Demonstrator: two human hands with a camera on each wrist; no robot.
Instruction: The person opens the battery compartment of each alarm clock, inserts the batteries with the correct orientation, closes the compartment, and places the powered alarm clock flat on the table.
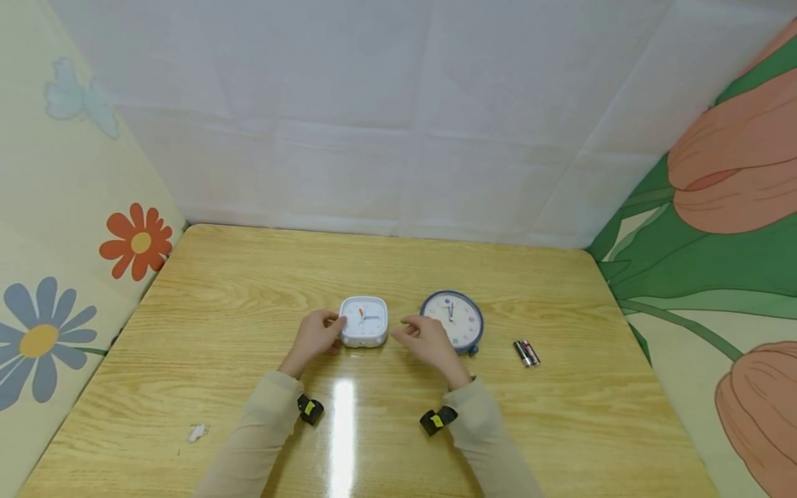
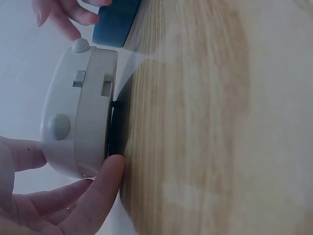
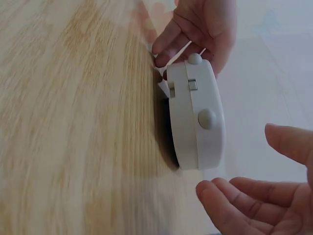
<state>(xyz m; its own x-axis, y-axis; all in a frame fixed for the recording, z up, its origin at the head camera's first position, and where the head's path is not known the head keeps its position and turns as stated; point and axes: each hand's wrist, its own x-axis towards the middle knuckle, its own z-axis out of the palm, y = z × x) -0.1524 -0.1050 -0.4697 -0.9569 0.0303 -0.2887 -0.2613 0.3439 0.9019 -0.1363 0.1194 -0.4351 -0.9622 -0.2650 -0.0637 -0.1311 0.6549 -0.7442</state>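
The white clock (image 1: pixel 366 312) is placed face up near the middle of the counter (image 1: pixel 398 266). Its left edge is grasped by the left hand (image 1: pixel 316 335), with the thumb at the face side and the fingers toward the back. Nothing is grasped by the right hand (image 1: pixel 429 342); its fingers are loosely bent, just beside the opposite edge. Because the clock is gripped from one side only, it could be twisted or dropped if the smooth casing slips. The small switch (image 3: pixel 192 84) on its side might be pushed by accident if a finger is set there. The blue-rimmed clock (image 1: pixel 467 321), partly covered by the right hand in the head view, could be knocked by a wide movement. The two batteries (image 1: pixel 526 353) might be rolled away if brushed.
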